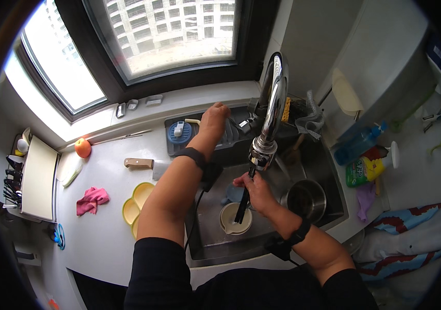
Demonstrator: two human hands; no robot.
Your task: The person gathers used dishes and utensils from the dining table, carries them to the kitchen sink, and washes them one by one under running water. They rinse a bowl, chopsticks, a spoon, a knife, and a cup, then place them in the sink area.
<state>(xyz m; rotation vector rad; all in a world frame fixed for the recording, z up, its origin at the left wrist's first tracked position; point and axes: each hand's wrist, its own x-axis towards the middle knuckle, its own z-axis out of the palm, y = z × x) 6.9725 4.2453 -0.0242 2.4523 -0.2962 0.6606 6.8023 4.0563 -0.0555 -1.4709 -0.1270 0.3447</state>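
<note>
My left hand point(215, 123) reaches to the back of the sink, its fingers closed around the thin end of the faucet lever point(246, 124); the fingertips are partly hidden. Under the chrome faucet point(271, 111), my right hand point(259, 194) grips long black sticks that look like chopsticks point(242, 211). They slant down, their lower ends over a small cream spouted bowl point(228, 227) in the steel sink point(207, 245). Whether water runs is hard to tell. Behind the right hand sits a bluish translucent item point(234, 193), partly covered. A steel pot point(308, 199) stands at the sink's right.
Left of the sink lie a wooden-handled knife point(140, 163), a yellow divided plate point(130, 211), a pink cloth point(92, 200) and an orange-red fruit point(82, 148). A blue round-lidded item point(179, 133) rests on the back ledge. Bottles, including a green-yellow one point(361, 171), stand at right.
</note>
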